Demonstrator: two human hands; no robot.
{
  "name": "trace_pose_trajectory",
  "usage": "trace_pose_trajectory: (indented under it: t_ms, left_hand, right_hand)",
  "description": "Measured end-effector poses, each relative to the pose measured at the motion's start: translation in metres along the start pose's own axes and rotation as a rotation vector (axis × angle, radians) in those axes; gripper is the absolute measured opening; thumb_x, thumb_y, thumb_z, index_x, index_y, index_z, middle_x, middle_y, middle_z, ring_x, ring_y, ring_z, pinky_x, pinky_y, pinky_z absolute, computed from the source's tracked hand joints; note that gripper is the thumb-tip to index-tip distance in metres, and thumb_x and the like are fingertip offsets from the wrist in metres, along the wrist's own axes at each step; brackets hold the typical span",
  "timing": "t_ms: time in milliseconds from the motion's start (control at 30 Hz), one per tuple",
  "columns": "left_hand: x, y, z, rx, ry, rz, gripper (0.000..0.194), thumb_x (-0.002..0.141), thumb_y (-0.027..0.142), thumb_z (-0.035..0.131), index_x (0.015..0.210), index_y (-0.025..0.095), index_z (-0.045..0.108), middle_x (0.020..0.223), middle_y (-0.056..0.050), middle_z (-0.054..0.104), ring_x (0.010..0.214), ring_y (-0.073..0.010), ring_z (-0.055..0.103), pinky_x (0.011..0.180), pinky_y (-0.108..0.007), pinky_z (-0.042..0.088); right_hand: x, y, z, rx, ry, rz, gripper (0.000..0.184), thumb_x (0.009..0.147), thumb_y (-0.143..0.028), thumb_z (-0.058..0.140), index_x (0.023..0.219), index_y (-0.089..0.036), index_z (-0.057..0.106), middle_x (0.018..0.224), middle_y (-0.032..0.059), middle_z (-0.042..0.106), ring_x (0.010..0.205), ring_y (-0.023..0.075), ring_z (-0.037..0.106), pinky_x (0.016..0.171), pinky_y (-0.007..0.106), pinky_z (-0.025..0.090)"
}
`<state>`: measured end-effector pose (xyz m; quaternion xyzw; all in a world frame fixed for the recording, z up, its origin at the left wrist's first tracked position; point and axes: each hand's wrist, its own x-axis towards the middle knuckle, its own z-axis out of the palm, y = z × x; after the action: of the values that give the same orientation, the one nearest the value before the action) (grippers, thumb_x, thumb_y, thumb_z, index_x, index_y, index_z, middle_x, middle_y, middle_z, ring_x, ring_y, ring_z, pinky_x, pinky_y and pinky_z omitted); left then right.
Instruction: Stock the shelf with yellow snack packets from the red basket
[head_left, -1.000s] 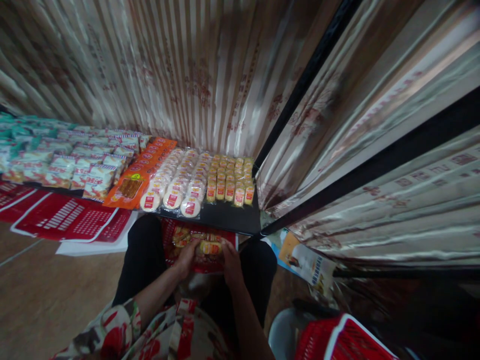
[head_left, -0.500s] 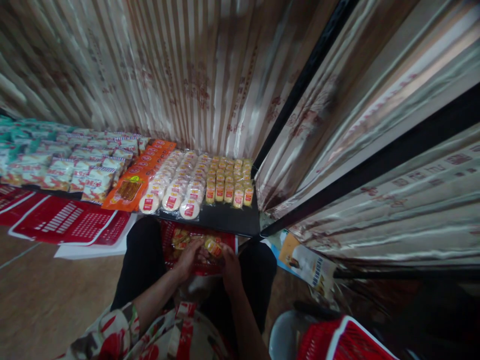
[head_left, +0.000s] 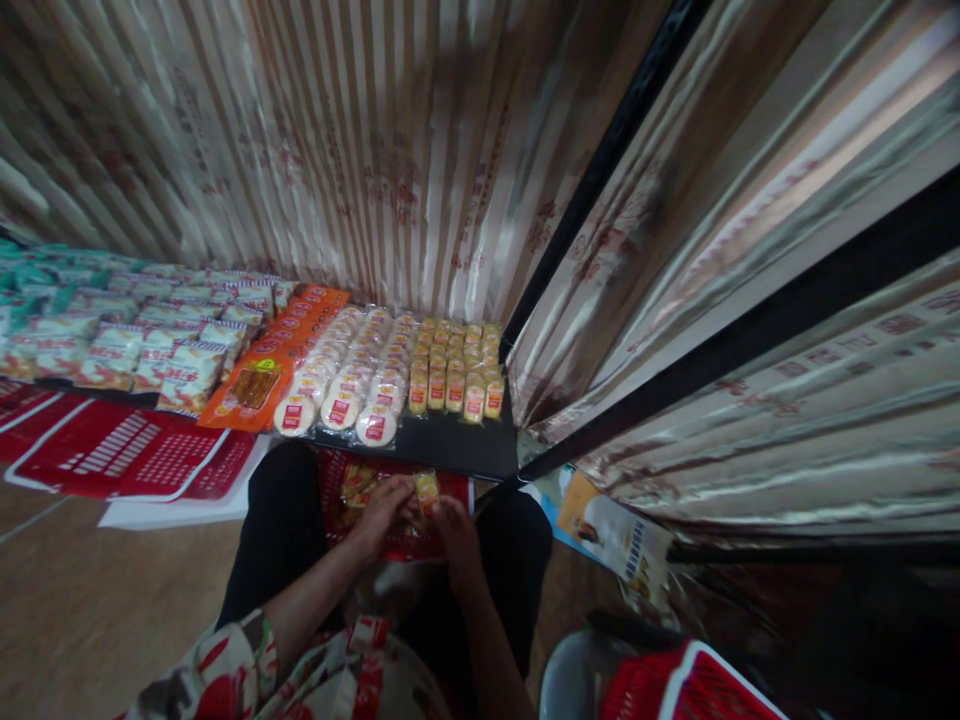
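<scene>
Between my knees, my left hand [head_left: 384,510] and my right hand [head_left: 456,535] hold one small yellow snack packet [head_left: 427,489] with a red label. The fingers of both hands are closed on its opposite sides, and the packet stands roughly upright. Below it sits a red basket [head_left: 424,546] with more yellow packets [head_left: 360,486] inside, partly hidden by my left hand. Just ahead, rows of similar yellow packets [head_left: 455,388] stand at the right end of a black shelf [head_left: 457,445].
Left of these on the shelf are rows of round white wrapped crackers [head_left: 340,408], an orange bag [head_left: 259,385] and white snack bags [head_left: 193,372]. Red baskets [head_left: 142,450] are at the left. A striped curtain [head_left: 337,160] and black poles [head_left: 600,445] close off the back and right.
The packet has been turned from a slant to nearly upright between my fingers. Both hands stay over the basket, and the view has shifted slightly.
</scene>
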<state>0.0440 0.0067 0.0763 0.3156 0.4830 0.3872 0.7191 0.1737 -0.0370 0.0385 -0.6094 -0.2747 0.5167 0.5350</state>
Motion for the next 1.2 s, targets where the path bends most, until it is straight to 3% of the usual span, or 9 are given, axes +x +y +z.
trace_pose_trajectory:
  t_ms: [200, 500, 767, 1033, 1200]
  left_hand:
    - [0.005, 0.002, 0.006, 0.121, 0.04, 0.058, 0.033, 0.059, 0.038, 0.07, 0.08, 0.014, 0.06, 0.064, 0.001, 0.058, 0.057, -0.0102, 0.052, 0.055, -0.021, 0.04]
    - [0.01, 0.003, 0.015, 0.172, 0.084, 0.128, 0.027, 0.063, 0.028, 0.069, 0.085, 0.014, 0.061, 0.071, -0.001, 0.065, 0.063, -0.0124, 0.058, 0.061, -0.022, 0.044]
    - [0.018, 0.011, 0.017, 0.195, 0.089, 0.208, 0.025, 0.068, 0.021, 0.064, 0.092, 0.014, 0.064, 0.091, -0.008, 0.067, 0.086, -0.0174, 0.061, 0.079, -0.027, 0.047]
    - [0.026, 0.023, 0.028, 0.276, 0.102, 0.267, 0.033, 0.071, 0.019, 0.06, 0.104, 0.016, 0.064, 0.093, -0.006, 0.064, 0.077, -0.0143, 0.059, 0.076, -0.027, 0.049]
    - [0.037, 0.028, 0.035, 0.321, 0.107, 0.365, 0.034, 0.072, 0.012, 0.055, 0.105, 0.015, 0.062, 0.097, -0.007, 0.062, 0.085, -0.0152, 0.059, 0.081, -0.027, 0.047]
  right_hand:
    - [0.006, -0.001, -0.001, -0.028, 0.001, -0.03, 0.04, 0.063, -0.052, 0.068, 0.086, -0.02, 0.064, 0.085, 0.0048, 0.071, 0.081, 0.0221, 0.065, 0.074, 0.035, 0.051]
    - [0.015, -0.012, 0.003, 0.02, 0.019, -0.116, 0.04, 0.067, -0.052, 0.065, 0.09, -0.02, 0.061, 0.084, 0.0043, 0.071, 0.078, 0.0208, 0.066, 0.071, 0.033, 0.052]
    - [0.016, -0.027, 0.005, -0.024, -0.027, -0.18, 0.034, 0.071, -0.041, 0.064, 0.097, -0.02, 0.059, 0.096, 0.0061, 0.069, 0.089, 0.021, 0.065, 0.081, 0.035, 0.051]
    - [0.03, -0.044, 0.007, -0.183, 0.083, -0.273, 0.031, 0.07, -0.041, 0.063, 0.094, -0.021, 0.062, 0.098, 0.0056, 0.063, 0.086, 0.0178, 0.063, 0.078, 0.03, 0.051]
    - [0.041, -0.051, 0.009, -0.384, 0.162, -0.37, 0.03, 0.075, -0.04, 0.058, 0.097, -0.021, 0.063, 0.098, 0.0063, 0.062, 0.081, 0.0177, 0.06, 0.074, 0.031, 0.048]
